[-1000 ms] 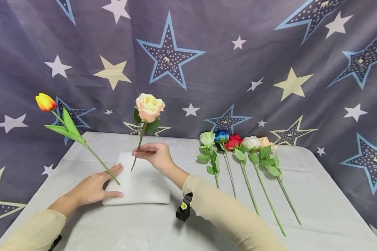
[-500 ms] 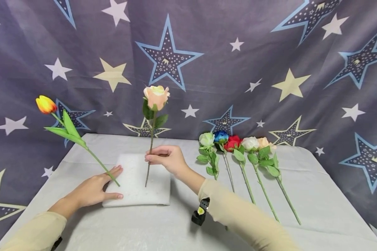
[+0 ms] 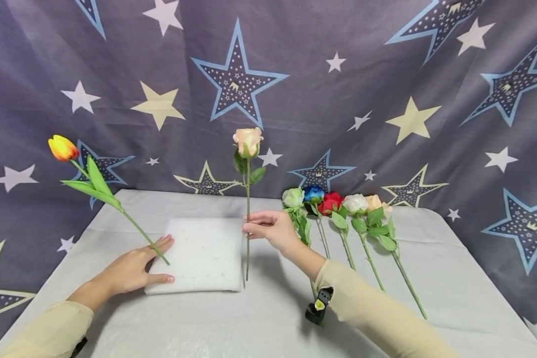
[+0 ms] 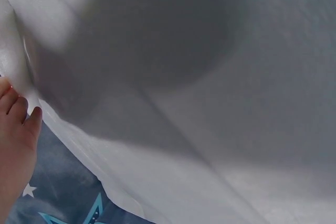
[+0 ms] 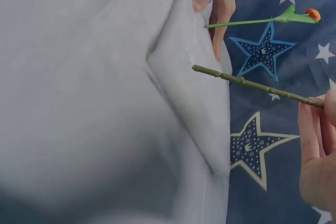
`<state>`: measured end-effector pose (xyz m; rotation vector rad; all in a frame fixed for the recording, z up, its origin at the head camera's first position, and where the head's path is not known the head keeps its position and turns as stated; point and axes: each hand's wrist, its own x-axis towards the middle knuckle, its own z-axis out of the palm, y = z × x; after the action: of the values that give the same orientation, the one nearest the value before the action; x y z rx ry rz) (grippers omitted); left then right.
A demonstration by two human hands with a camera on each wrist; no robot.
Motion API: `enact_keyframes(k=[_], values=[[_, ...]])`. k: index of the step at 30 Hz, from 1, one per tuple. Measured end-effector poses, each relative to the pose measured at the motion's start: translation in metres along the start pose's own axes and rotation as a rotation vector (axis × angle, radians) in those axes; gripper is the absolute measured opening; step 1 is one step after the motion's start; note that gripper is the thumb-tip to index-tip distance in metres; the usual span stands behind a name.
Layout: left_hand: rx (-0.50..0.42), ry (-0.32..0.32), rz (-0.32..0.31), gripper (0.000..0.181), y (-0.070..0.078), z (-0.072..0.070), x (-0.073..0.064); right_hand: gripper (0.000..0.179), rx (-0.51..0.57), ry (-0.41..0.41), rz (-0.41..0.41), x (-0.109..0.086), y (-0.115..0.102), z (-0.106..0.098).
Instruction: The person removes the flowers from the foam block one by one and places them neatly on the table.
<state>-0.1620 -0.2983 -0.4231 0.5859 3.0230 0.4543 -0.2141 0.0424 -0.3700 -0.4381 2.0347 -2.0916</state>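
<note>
In the head view, a white foam-like block (image 3: 201, 256) lies on the cloth-covered table. My left hand (image 3: 127, 268) rests along its left edge with fingers and thumb spread. An orange-yellow tulip (image 3: 63, 148) leans left, its stem's lower end at the block between that thumb and the fingers. Between thumb and fingertips, my right hand (image 3: 275, 231) pinches the stem of a peach rose (image 3: 247, 143). This rose is held nearly upright just beside the block's right edge. From the right wrist view, the bare end of the rose stem (image 5: 252, 84) points toward the block, apart from it.
Several roses lie in a row at the table's right: pale green (image 3: 293, 198), blue (image 3: 314, 194), red (image 3: 330, 204), white (image 3: 355, 204) and peach (image 3: 374, 203). A star-patterned curtain (image 3: 295, 99) hangs behind the table (image 3: 161, 323).
My right hand has carried the peach rose rightward, from above the block to beyond its right edge, and the stem has become more upright. The left hand and the tulip have stayed in place.
</note>
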Motion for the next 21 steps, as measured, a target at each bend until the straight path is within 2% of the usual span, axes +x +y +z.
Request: enact_keyframes(k=[14, 21], values=[[0.005, 0.016, 0.004, 0.097, 0.003, -0.001, -0.001, 0.033, -0.054, -0.055, 0.085, -0.028, 0.018, -0.024], [0.011, 0.005, -0.009, 0.098, 0.003, -0.001, 0.0, 0.03, -0.102, -0.009, 0.149, -0.036, 0.027, -0.034]])
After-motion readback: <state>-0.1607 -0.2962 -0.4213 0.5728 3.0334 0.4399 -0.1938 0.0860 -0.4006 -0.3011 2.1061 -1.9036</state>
